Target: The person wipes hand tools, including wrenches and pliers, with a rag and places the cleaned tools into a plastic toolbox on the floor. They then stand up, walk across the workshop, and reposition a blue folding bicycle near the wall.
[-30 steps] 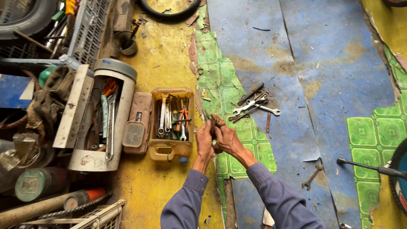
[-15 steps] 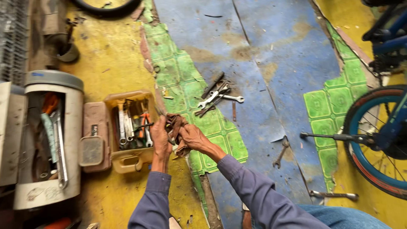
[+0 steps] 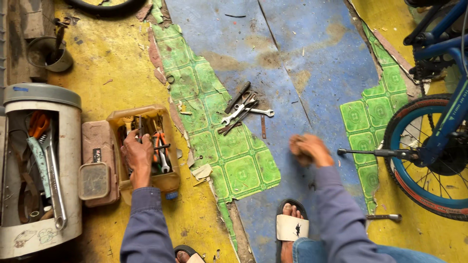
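My left hand point(image 3: 138, 156) reaches into an open yellow-brown toolbox point(image 3: 168, 181) on the yellow floor. Its fingers lie among pliers and wrenches and close around a thin dark tool point(image 3: 140, 127) that sticks out above them. My right hand point(image 3: 307, 150) is blurred over the blue floor sheet, fingers curled. It lies between a small pile of wrenches point(image 3: 243, 109) and a metal rod point(image 3: 375, 153) jutting from the blue bicycle's wheel point(image 3: 414, 195). Whether my right hand holds anything is hidden by the blur.
A white bin on its side point(image 3: 44, 229) at the left holds a large adjustable wrench point(image 3: 51, 175). The toolbox lid point(image 3: 97, 146) lies beside the box. A metal can point(image 3: 46, 53) stands at the top left. A short tool point(image 3: 385, 217) lies near my sandalled foot point(image 3: 291, 226).
My hands were together on a small tool beside the toolbox. Now they are apart: the left has gone into the toolbox and the right has swung right towards the bicycle wheel.
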Available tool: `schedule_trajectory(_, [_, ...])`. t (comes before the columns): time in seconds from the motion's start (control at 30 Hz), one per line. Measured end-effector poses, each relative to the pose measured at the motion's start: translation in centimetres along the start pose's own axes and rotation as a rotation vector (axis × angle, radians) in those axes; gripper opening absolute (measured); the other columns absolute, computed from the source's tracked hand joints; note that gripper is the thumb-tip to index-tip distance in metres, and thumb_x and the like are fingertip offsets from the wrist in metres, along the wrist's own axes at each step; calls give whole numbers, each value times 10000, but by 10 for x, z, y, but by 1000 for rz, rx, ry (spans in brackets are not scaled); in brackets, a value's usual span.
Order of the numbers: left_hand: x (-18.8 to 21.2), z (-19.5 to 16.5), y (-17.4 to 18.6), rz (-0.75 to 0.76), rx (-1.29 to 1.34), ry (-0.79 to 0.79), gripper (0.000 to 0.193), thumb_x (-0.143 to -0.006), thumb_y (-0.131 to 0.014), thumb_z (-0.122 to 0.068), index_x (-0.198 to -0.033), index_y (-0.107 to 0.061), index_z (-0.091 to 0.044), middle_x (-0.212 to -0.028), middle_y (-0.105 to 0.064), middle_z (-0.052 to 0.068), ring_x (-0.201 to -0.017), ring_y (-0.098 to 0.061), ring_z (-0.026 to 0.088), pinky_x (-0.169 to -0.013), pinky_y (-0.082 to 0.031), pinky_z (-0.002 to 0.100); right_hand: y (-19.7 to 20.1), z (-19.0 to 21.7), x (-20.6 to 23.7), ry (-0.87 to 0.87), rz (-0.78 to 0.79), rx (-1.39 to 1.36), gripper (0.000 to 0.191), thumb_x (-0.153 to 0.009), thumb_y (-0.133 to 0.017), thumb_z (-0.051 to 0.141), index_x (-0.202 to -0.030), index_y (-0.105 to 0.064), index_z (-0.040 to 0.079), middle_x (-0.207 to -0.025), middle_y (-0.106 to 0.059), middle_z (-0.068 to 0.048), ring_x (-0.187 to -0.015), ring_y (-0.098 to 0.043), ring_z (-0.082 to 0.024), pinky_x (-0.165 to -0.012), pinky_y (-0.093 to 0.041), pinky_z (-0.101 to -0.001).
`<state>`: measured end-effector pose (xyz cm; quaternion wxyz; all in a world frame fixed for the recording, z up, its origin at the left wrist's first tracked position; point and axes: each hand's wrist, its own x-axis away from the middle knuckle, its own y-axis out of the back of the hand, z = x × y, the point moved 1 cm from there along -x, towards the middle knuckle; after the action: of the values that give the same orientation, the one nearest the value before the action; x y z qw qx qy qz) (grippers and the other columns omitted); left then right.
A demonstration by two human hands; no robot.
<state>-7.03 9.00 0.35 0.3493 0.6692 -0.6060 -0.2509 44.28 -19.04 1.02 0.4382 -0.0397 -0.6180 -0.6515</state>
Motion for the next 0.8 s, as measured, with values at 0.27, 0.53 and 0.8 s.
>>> schedule_trajectory(0.27, [10, 6, -5, -145, -158, -62, 541, -882, -752, -212, -1393, -616, -98, -1149, -557, 237, -1153, -501, 464, -941, -394, 624, -3, -56, 32, -226, -14, 145, 725, -713, -874, 430, -1355, -650, 177, -1392, -660, -97, -1279, -617, -288, -1052, -501, -405])
schedule_trajectory(0.53, [26, 13, -4, -150, -170, 30, 379, -891, -741, -243, -1243, -680, -115, -1157, -554, 184, -1190, -494, 408, -992, -405, 585, -20, -70, 20, -246, -38, 42, 702, -760, -813, 420, -1341, -665, 56, -1369, -684, -176, -1259, -649, -299, -1012, -534, -402])
schedule_trajectory(0.8, [24, 6, -5, -197, 247, -169, 341, -927, -547, 50, -1234, -673, -26, -1170, -635, 157, -1069, -652, 328, -901, -538, 424, -29, -44, 35, -141, -299, -32, 481, -856, -700, 360, -1218, -731, 45, -1160, -725, -145, -1035, -673, -257, -852, -546, -375])
